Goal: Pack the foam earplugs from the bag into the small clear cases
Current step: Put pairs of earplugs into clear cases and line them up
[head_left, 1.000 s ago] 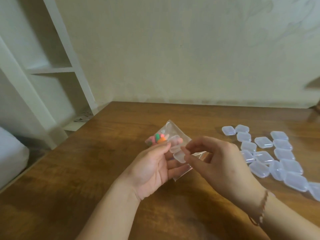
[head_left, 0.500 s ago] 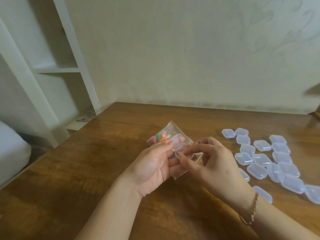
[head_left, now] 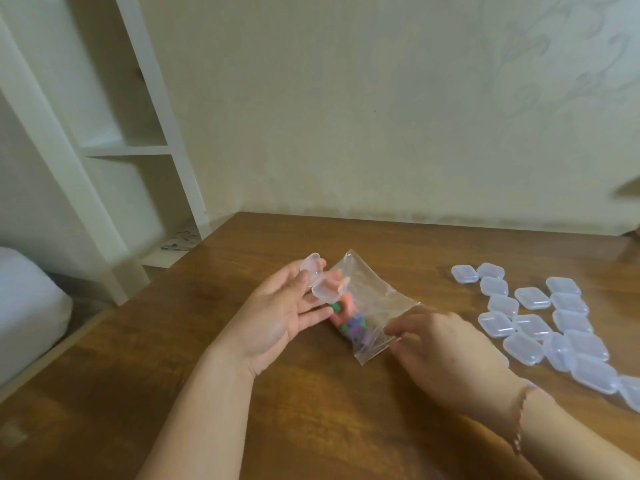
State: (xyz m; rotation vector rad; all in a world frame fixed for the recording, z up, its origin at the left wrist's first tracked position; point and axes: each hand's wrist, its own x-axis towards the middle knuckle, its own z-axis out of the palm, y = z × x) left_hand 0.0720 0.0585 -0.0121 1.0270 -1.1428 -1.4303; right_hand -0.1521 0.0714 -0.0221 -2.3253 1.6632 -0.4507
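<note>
Left hand [head_left: 277,315]: palm up, fingers loosely extended, thumb and forefinger tips pinching a small clear plastic hinged case [head_left: 318,280], lid swung open at roughly 11 o'clock from the base, both halves apparently empty. Case held just above the wooden table, touching or overlapping the upper edge of the bag; contact not determinable.

Right hand [head_left: 446,348]: back of hand up, fingers curled down onto the near right corner of a clear plastic zip bag [head_left: 370,306], gripping at the bag's mouth edge. Fingertips blurred; whether inside the opening or merely on the film cannot be told. Thin reddish cord bracelet [head_left: 519,420] at the right wrist.

Bag lying flat on the brown wooden table [head_left: 242,410], long axis running from 11 o'clock to 5 o'clock, between the two hands. Multicoloured foam earplugs [head_left: 349,322] (green, orange, pink, purple) bunched along the left side of the bag, beside the left fingertips; remainder of bag flat and transparent.

Group of small clear closed square cases [head_left: 554,327] at 3 o'clock from the bag, resting on the table in loose rows, several touching one another, extending toward 4 o'clock to the frame edge. Contents not discernible.

White shelving unit [head_left: 138,147] at 10 o'clock beyond the table corner. Pale patterned wall [head_left: 381,116] at 12 o'clock. White cushion-like object [head_left: 24,306] at 9 o'clock, below table level.
</note>
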